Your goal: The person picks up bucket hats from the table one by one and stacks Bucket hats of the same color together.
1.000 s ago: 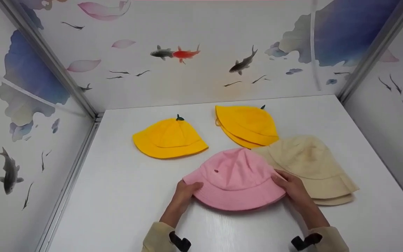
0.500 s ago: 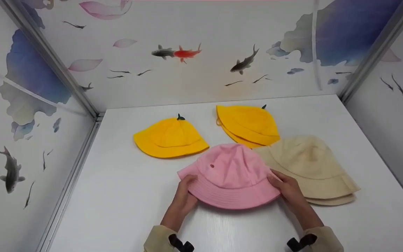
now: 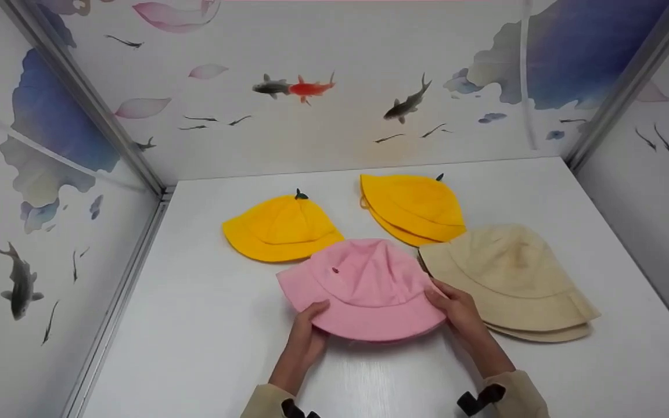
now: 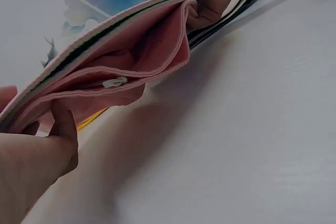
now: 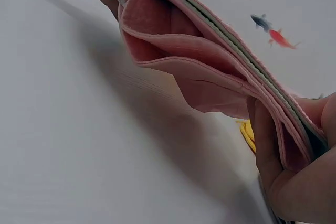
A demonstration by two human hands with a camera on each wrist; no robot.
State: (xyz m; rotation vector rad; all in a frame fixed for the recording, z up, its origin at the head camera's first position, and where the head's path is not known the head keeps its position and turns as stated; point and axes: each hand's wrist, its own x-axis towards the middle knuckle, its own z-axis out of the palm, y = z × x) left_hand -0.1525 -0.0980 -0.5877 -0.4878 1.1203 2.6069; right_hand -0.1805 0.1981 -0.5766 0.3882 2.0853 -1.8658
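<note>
Both hands hold a pink bucket hat [image 3: 363, 290] by opposite ends of its brim, thumbs on top and fingers beneath. My left hand [image 3: 309, 334] grips the brim's left part; my right hand [image 3: 459, 310] grips the right end, near a beige bucket hat [image 3: 514, 267]. Seen from below in the left wrist view, the pink hat [image 4: 131, 66] is folded flat, with pink layers, a green strip along the edge and a small white piece inside. Its shadow falls on the table in both wrist views. Its crown overlaps the edge of a yellow hat [image 3: 285, 229] in the head view.
Another yellow hat [image 3: 413, 209], with a small leaf on top, lies folded at the back, against the beige hat's corner. The white table [image 3: 189, 325] is enclosed by printed panels [image 3: 334, 133] at the back and both sides.
Both hands have carried the pink hat leftward. It has come off the beige hat's left corner, now exposed, and overlaps the left yellow hat. The other hats stay put.
</note>
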